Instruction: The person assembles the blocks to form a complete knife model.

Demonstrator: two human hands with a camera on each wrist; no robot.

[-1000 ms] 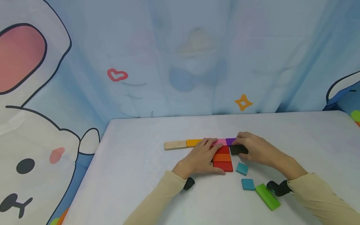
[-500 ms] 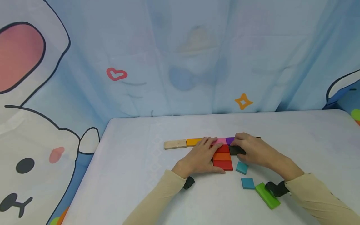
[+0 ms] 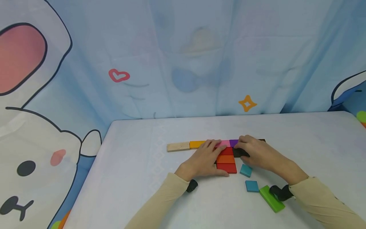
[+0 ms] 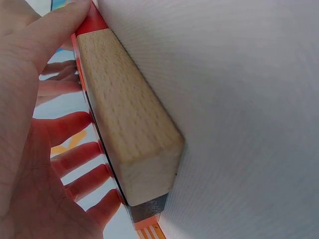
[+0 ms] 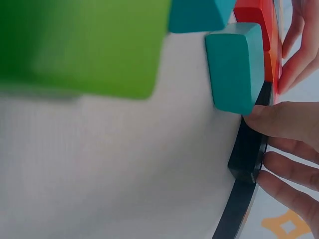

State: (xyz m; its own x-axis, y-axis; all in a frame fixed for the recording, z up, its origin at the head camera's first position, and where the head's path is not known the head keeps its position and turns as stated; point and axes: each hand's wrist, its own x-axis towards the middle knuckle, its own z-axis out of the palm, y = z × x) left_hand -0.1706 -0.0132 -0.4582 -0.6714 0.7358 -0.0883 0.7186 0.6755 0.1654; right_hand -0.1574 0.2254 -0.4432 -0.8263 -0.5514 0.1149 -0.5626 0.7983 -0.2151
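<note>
My left hand (image 3: 203, 160) lies spread over a flat group of blocks, its thumb by the near red block (image 3: 227, 168) and its fingers reaching the back row. Under and beside it show an orange block (image 3: 226, 159), a pink block (image 3: 225, 143) and, in the left wrist view, a plain wooden block (image 4: 127, 104). My right hand (image 3: 261, 154) pinches a black block (image 3: 240, 153) between thumb and fingers, against the right side of the group. A purple block (image 3: 233, 143) touches the back row's pink one. The left hand hides part of the group.
Two teal blocks, one nearer the group (image 3: 246, 170) and one closer to me (image 3: 252, 186), lie loose on the white table (image 3: 137, 178). A green block (image 3: 272, 199) lies near the right wrist. A yellow block (image 3: 196, 144) and a wooden block (image 3: 178, 147) extend the back row leftward.
My right hand has shifted slightly left with the black block, which now sits against the red one. A dark block end shows behind that hand. The left hand stays in place.
</note>
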